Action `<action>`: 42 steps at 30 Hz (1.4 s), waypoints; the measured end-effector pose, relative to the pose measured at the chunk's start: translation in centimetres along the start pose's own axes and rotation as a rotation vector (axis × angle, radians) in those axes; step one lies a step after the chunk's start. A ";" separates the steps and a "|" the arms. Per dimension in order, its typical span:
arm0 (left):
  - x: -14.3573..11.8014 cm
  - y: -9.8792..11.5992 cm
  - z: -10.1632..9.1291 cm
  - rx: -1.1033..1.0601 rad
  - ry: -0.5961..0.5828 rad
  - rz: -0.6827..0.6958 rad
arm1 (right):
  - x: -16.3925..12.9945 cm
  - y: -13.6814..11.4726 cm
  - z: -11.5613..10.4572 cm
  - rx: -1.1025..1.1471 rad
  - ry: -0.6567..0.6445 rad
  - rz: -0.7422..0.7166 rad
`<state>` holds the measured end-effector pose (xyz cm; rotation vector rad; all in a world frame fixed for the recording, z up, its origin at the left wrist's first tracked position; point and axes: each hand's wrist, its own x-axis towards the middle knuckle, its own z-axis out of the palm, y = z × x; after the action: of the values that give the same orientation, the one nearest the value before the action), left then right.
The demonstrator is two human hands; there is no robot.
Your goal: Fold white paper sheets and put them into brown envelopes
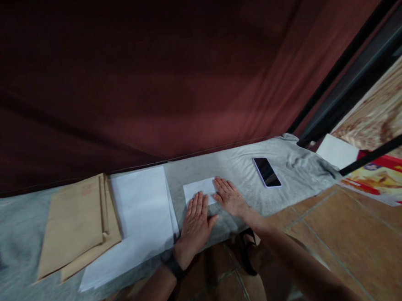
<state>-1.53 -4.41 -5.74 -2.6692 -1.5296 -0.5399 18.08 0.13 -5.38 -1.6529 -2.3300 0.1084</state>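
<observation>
A small white piece of paper (197, 186) lies on the grey cloth, partly covered by my hands. My left hand (195, 220) rests flat on its lower left part, fingers stretched out and thumb apart. On its right edge lies my right hand (230, 197), also flat with fingers extended. Neither hand grips anything. To the left are large white sheets of paper (141, 205), partly under several brown paper envelopes (77, 219). A phone (267, 172) with a dark screen and a pale purple edge lies to the right of my right hand.
The grey cloth (222, 160) covers a long, narrow surface against a dark red fabric wall (184, 101). Dark poles (346, 62) slant across the right side. Beyond them stand a white box (337, 151) and a red and yellow printed box (389, 181) above the tiled floor (358, 231).
</observation>
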 end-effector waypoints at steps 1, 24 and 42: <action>-0.2 -0.3 0.0 0.005 -0.002 -0.007 | 0.0 0.1 0.0 0.001 -0.002 0.007; 1.5 0.2 -2.6 0.114 -0.047 -0.130 | 4.3 -1.2 -3.4 0.660 -0.018 0.645; 6.6 -0.8 -5.5 -1.219 0.313 -0.764 | 4.1 -2.8 -4.1 1.657 -0.058 0.587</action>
<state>-0.70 0.50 1.30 -2.0417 -2.5960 -2.4207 15.39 2.55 -0.11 -1.1470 -0.8405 1.6145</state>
